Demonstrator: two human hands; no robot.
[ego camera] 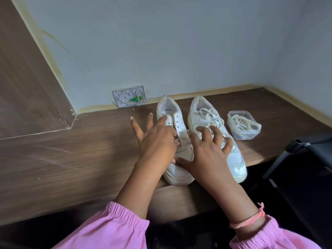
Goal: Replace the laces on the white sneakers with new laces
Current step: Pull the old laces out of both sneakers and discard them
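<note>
Two white sneakers stand side by side on the wooden desk (71,159), toes toward me. The left sneaker (170,110) shows empty eyelets with no lace in them. The right sneaker (235,159) carries a white lace (208,112), loosely crossed. My left hand (156,141) lies over the left sneaker with spread fingers, one fingertip on its eyelet row. My right hand (210,151) rests with bent fingers across the right sneaker's lacing, its thumb on the left sneaker's toe. A clear plastic tub (251,131) holding cream laces (240,122) sits right of the shoes.
A white wall box (129,95) with a green part stands at the back against the wall. A wooden panel (27,78) rises at the left. A black chair or stand (305,146) sits off the desk's right front edge, and the shoes' toes reach that edge.
</note>
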